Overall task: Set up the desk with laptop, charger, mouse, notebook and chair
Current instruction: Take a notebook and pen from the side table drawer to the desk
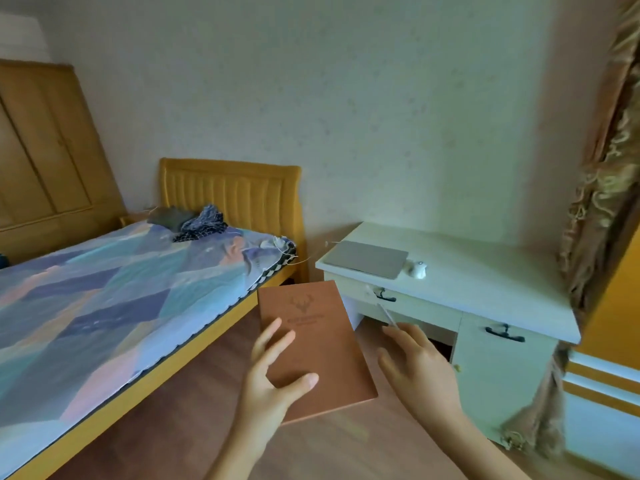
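A brown notebook (311, 344) with a deer-head emblem hangs in the air in front of me, over the floor between the bed and the desk. My left hand (273, 375) grips it at its lower left, thumb and fingers spread on the cover. My right hand (419, 372) is just right of the notebook and holds a thin pale pen (388, 315) that points toward the desk. On the white desk (485, 289) lies a shut grey laptop (367, 259), with a white mouse (419, 270) right beside it. No chair is in view.
A bed (121, 292) with a patterned sheet and yellow headboard stands left of the desk, with a thin white cable (304, 259) running between them. A wooden wardrobe (45, 150) is far left. A curtain (595, 202) hangs at the desk's right end.
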